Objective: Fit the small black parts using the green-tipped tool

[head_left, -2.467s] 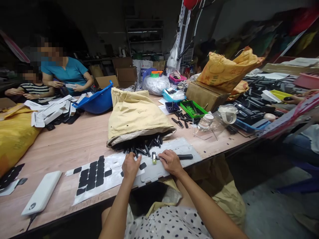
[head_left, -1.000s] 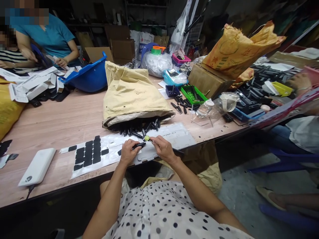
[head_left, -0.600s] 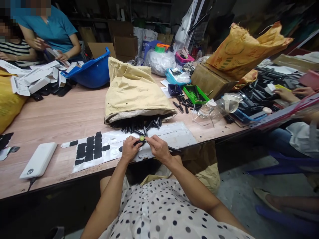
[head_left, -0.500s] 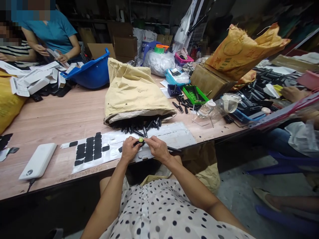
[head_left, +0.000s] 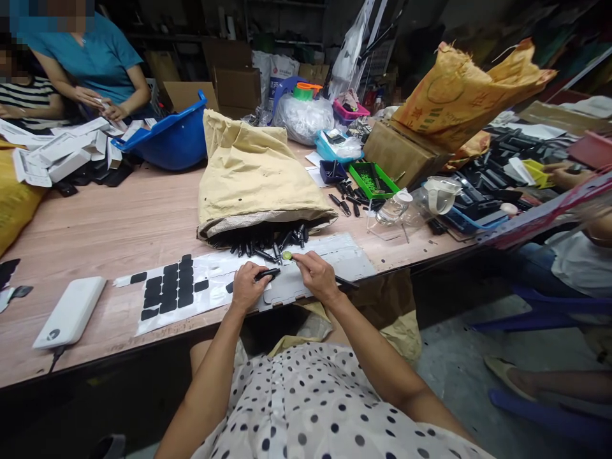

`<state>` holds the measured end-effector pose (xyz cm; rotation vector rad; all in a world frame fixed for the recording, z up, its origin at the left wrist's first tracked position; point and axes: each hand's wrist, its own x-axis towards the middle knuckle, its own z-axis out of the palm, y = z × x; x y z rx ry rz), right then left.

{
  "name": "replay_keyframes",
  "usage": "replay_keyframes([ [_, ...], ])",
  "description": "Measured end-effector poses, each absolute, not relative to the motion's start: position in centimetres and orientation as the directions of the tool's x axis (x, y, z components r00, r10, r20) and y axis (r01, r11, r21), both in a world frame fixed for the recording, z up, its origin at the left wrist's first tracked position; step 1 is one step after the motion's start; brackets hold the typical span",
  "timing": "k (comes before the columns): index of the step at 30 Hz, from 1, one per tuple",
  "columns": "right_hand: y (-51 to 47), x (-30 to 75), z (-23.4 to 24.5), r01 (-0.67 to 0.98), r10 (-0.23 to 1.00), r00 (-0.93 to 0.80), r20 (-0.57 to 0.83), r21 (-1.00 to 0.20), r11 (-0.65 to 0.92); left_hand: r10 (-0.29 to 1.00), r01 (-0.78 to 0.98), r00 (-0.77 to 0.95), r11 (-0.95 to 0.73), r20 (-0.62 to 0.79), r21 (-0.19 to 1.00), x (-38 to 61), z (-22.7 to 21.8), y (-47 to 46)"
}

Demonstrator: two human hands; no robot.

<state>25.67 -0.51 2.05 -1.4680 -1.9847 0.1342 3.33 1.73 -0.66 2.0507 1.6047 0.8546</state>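
Pale wooden table (head_left: 115,217) boards stretch away beneath a beige sack (head_left: 258,172) of black parts (head_left: 289,239), and at the near edge the left hand (head_left: 246,287) grips a black tube (head_left: 268,273) while the right hand (head_left: 319,277) grasps a hammer (head_left: 287,255), its yellow-green face just right of the tube.

A person wears a lightweight white garment (head_left: 315,411) scattered with round, dark polka dots — some black, some greyish — and marked by a pale vertical strip (head_left: 278,396) down its front, leaving both forearms (head_left: 213,363), the left hand (head_left: 248,285) and the right hand (head_left: 317,276) bare.
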Motion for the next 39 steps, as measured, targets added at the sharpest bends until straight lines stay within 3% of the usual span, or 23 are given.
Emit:
replay_keyframes([
  [8,2.3,31.2,0.5,0.857,0.846,-0.303,0.438,-0.264,0.443,0.965,0.731,0.169,-0.259,0.199,0.631,3.3,-0.4,1.5],
  [18,2.7,31.0,-0.3,0.851,0.887,-0.245,0.392,-0.351,0.391,0.951,0.708,0.210,-0.309,0.229,0.635,2.6,0.7,1.4],
  [25,2.9,30.6,-0.3,0.847,0.888,-0.227,0.400,-0.369,0.382,0.876,0.587,0.360,-0.480,0.321,0.652,3.5,0.9,-5.0],
  [29,2.9,30.5,-0.3,0.840,0.889,-0.228,0.397,-0.381,0.386,0.925,0.640,0.344,-0.358,0.162,0.680,4.2,-1.4,-9.3],
  [32,2.9,30.5,-0.2,0.839,0.894,-0.225,0.389,-0.389,0.381,0.963,0.766,0.267,-0.190,-0.035,0.614,4.1,-3.1,-10.0],
  [34,2.9,30.4,-0.1,0.839,0.895,-0.222,0.387,-0.391,0.377,0.959,0.794,0.272,-0.178,-0.077,0.581,4.1,-3.6,-9.8],
  [39,2.8,30.2,0.1,0.842,0.895,-0.218,0.388,-0.389,0.374,0.935,0.713,0.344,-0.323,0.090,0.623,5.0,-0.9,-7.5],
])
